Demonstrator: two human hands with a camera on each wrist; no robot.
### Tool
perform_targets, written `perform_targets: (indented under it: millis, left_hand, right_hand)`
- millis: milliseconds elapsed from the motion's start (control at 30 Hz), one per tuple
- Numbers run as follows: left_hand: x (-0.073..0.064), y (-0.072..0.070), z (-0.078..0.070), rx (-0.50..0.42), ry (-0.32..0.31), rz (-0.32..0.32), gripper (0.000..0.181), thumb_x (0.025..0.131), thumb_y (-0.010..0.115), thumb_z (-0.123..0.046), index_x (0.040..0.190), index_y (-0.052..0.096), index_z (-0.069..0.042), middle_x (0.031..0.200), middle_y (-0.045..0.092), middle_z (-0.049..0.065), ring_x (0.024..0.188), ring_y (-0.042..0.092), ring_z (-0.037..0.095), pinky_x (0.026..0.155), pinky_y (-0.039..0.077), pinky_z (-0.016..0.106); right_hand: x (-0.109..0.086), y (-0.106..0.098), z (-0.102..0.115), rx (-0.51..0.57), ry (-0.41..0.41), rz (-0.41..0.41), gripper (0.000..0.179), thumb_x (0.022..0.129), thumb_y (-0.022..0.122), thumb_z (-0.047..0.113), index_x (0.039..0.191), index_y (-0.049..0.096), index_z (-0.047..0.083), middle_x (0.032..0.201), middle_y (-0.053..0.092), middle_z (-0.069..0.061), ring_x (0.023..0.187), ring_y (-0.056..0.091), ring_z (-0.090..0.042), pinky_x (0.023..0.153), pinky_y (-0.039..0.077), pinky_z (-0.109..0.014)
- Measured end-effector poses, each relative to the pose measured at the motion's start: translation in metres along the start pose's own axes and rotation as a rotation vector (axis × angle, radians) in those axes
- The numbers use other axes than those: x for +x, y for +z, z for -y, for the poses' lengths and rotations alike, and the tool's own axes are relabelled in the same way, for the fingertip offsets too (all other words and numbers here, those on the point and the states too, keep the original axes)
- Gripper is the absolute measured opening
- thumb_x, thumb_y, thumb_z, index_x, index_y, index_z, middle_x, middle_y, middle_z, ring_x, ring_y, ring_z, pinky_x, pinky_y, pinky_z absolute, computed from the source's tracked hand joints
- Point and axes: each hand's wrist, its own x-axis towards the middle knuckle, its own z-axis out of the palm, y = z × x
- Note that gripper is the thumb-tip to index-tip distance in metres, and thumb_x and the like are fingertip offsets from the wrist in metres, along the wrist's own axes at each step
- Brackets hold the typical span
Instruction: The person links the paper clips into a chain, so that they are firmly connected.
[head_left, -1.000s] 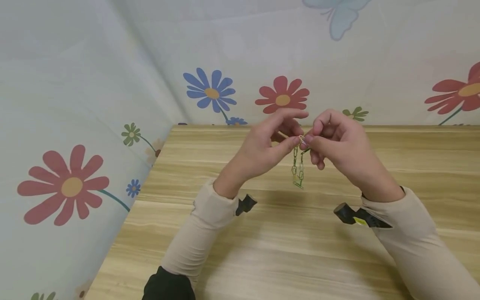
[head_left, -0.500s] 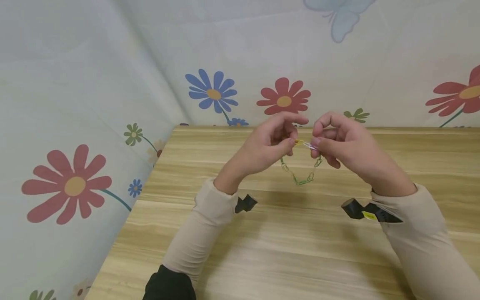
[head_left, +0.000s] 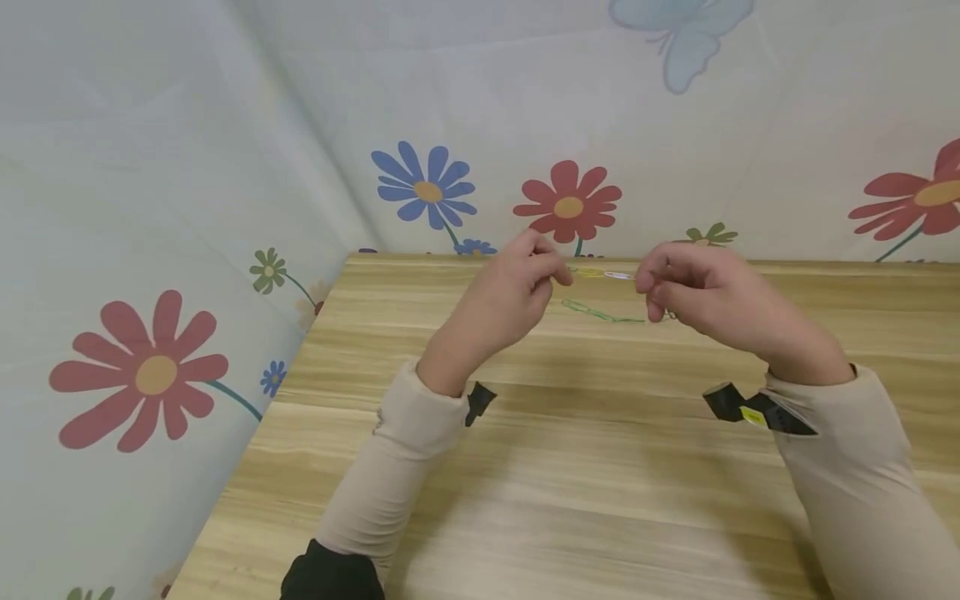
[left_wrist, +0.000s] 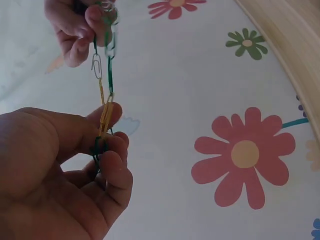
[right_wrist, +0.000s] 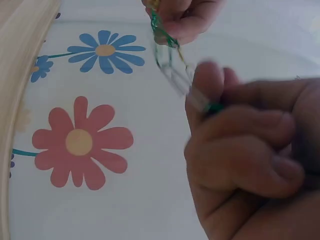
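A chain of linked paper clips [head_left: 590, 272] stretches between my two hands above the table. A yellow clip and a white clip [head_left: 618, 275] make up its upper strand, and green clips [head_left: 588, 311] sag below in a second strand. My left hand [head_left: 506, 292] pinches one end of the stretch; the left wrist view shows a dark green clip [left_wrist: 98, 145] between thumb and fingers, beside yellow clips [left_wrist: 106, 117]. At the other end my right hand [head_left: 708, 292] pinches the chain by the white clip, with some green showing at its fingertips in the right wrist view.
The wooden table [head_left: 570, 483] lies under both hands, its back edge just beyond them. A pale curtain printed with flowers [head_left: 567, 207] hangs behind and along the left side. Each wrist carries a small black camera [head_left: 723, 402].
My hands have moved apart, the right one shifting right. The chain, earlier bunched and dangling at the fingertips, is now drawn out nearly level in two strands.
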Motion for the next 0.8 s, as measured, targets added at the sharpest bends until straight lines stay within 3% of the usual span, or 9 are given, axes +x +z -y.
perform_targets:
  millis: [67,167,300,400,500,633,700,800]
  left_hand:
    - [0.0,0.004,0.002,0.05,-0.066,0.059,0.028,0.092,0.046,0.0,0.106,0.068,-0.01,0.107,0.05,0.002,0.083,0.049,0.013,0.069,0.041,0.02]
    - [-0.001,0.011,0.006,0.027,-0.161,0.136,0.033,0.091,0.048,-0.003,0.12,0.064,-0.012,0.112,0.051,0.002,0.083,0.049,0.013,0.069,0.042,0.023]
    - [-0.003,0.028,0.017,-0.022,-0.279,0.211,0.036,0.091,0.052,-0.007,0.126,0.059,-0.012,0.114,0.053,0.002,0.091,0.052,0.014,0.074,0.044,0.025]
    - [-0.005,0.047,0.031,-0.021,-0.345,0.28,0.037,0.091,0.054,-0.008,0.128,0.056,-0.008,0.108,0.054,0.003,0.09,0.052,0.015,0.074,0.045,0.027]
    - [-0.008,0.066,0.044,-0.012,-0.391,0.36,0.038,0.091,0.053,-0.007,0.128,0.054,-0.006,0.104,0.056,0.004,0.089,0.053,0.015,0.077,0.045,0.029]
    - [-0.012,0.083,0.054,0.015,-0.417,0.462,0.031,0.092,0.051,-0.011,0.121,0.057,-0.005,0.107,0.061,0.005,0.091,0.055,0.015,0.083,0.045,0.029]
    - [-0.014,0.086,0.056,0.027,-0.416,0.493,0.024,0.091,0.05,-0.012,0.112,0.06,-0.005,0.102,0.062,0.006,0.085,0.055,0.016,0.077,0.046,0.03]
    - [-0.016,0.088,0.057,0.027,-0.428,0.505,0.011,0.09,0.052,-0.014,0.093,0.06,-0.008,0.08,0.058,0.006,0.066,0.051,0.017,0.059,0.044,0.029]
  right_hand:
    - [0.001,0.002,-0.002,-0.056,0.087,-0.083,0.013,0.097,0.05,0.01,0.098,0.063,0.01,0.086,0.062,-0.008,0.057,0.051,-0.02,0.055,0.041,-0.03]
    - [0.008,0.009,-0.012,-0.089,0.22,-0.171,0.016,0.096,0.052,0.019,0.101,0.066,0.012,0.099,0.062,-0.005,0.077,0.058,-0.022,0.066,0.044,-0.034]
    - [0.024,0.025,-0.041,-0.183,0.241,-0.18,0.017,0.094,0.053,0.016,0.102,0.067,0.01,0.101,0.062,-0.006,0.077,0.054,-0.024,0.06,0.042,-0.037]
    - [0.033,0.043,-0.063,-0.317,0.222,-0.098,0.017,0.092,0.053,0.011,0.101,0.067,0.008,0.091,0.063,-0.007,0.072,0.051,-0.023,0.059,0.041,-0.036]
    - [0.038,0.058,-0.079,-0.433,0.229,0.038,0.021,0.088,0.053,0.005,0.103,0.067,0.004,0.082,0.062,-0.007,0.069,0.051,-0.022,0.062,0.042,-0.036]
    - [0.039,0.072,-0.09,-0.514,0.257,0.211,0.03,0.084,0.051,-0.003,0.111,0.064,0.0,0.094,0.064,-0.013,0.081,0.055,-0.025,0.073,0.045,-0.04]
    - [0.039,0.077,-0.093,-0.521,0.26,0.257,0.033,0.083,0.05,-0.006,0.113,0.062,-0.001,0.102,0.064,-0.015,0.089,0.056,-0.027,0.08,0.045,-0.043]
    - [0.038,0.081,-0.096,-0.516,0.237,0.266,0.035,0.08,0.051,-0.007,0.113,0.06,-0.001,0.107,0.062,-0.016,0.096,0.056,-0.029,0.085,0.045,-0.046]
